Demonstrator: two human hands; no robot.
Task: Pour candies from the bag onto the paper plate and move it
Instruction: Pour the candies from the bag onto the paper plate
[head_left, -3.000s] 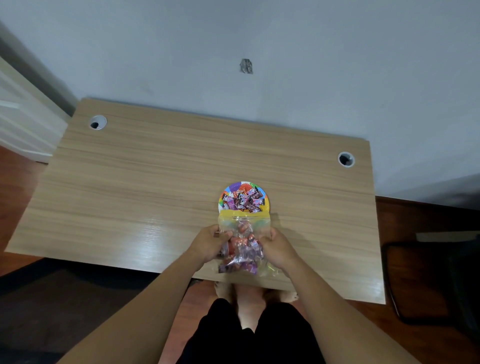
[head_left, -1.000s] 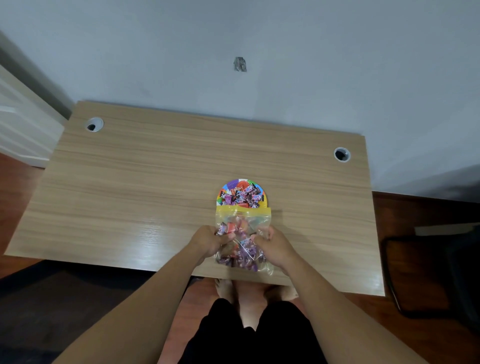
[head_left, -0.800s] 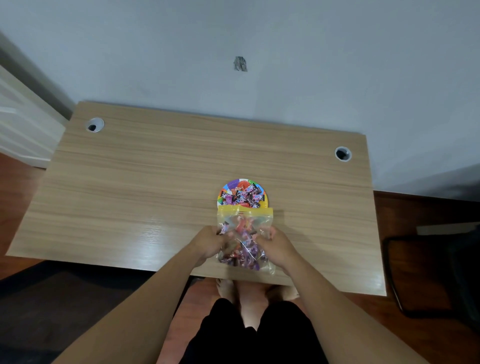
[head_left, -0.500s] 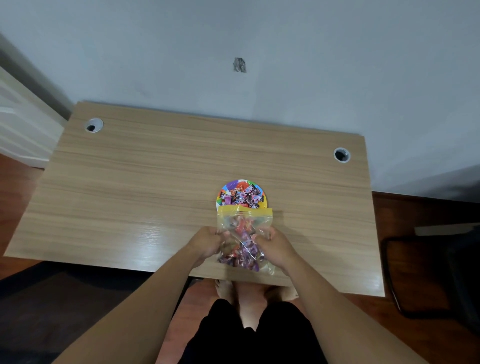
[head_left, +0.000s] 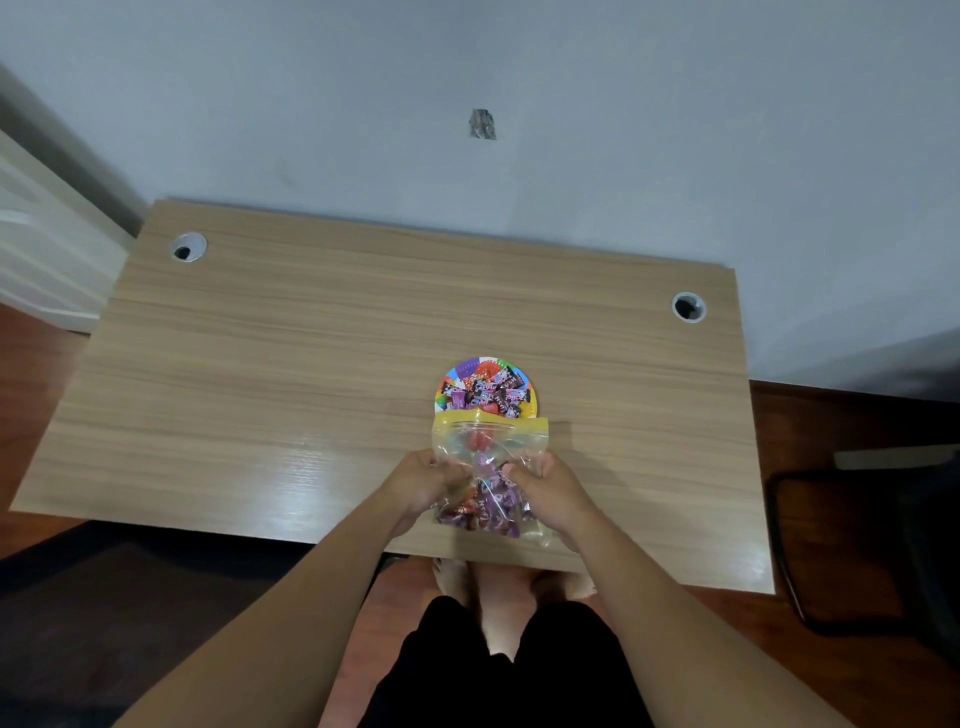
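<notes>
A clear zip bag (head_left: 488, 452) with a yellow top strip lies tilted near the front edge of the wooden desk (head_left: 311, 374), its mouth pointing away from me over the near rim of the plate. It holds wrapped purple and red candies. My left hand (head_left: 421, 480) grips its left side and my right hand (head_left: 550, 486) grips its right side. Just beyond the bag's mouth sits a small multicoloured paper plate (head_left: 457, 376) with several wrapped candies (head_left: 493, 392) piled on it.
Two round cable holes are in the desk, one at the far left (head_left: 188, 247) and one at the far right (head_left: 689, 307). A grey wall runs behind the desk. A dark chair (head_left: 883, 545) stands on the floor to the right.
Both hands kept hold of the bag and kneaded it slightly; the candies inside have shifted a little. The plate has stayed in place.
</notes>
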